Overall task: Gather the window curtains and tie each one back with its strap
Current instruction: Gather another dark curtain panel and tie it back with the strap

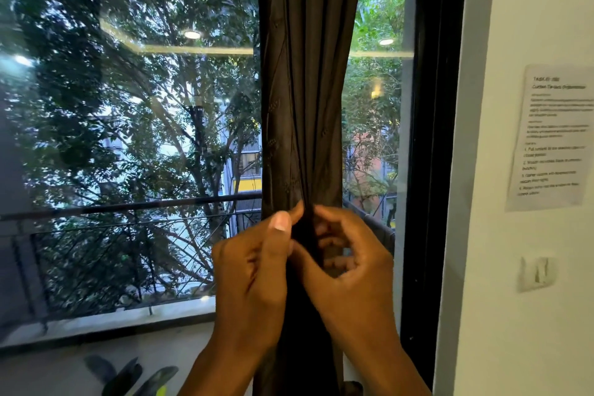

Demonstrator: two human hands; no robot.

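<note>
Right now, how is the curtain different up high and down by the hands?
Up high the curtain spreads wide in loose folds; down low it is squeezed into a narrow bunch. The top hangs untouched; the bunch is pinched by the left hand and right hand. Both parts are the same dark cloth.

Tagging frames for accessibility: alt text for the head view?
Left hand and right hand pinch a gathered dark brown fabric curtain before a large glass window; a printed paper sheet hangs on the white wall.
</note>
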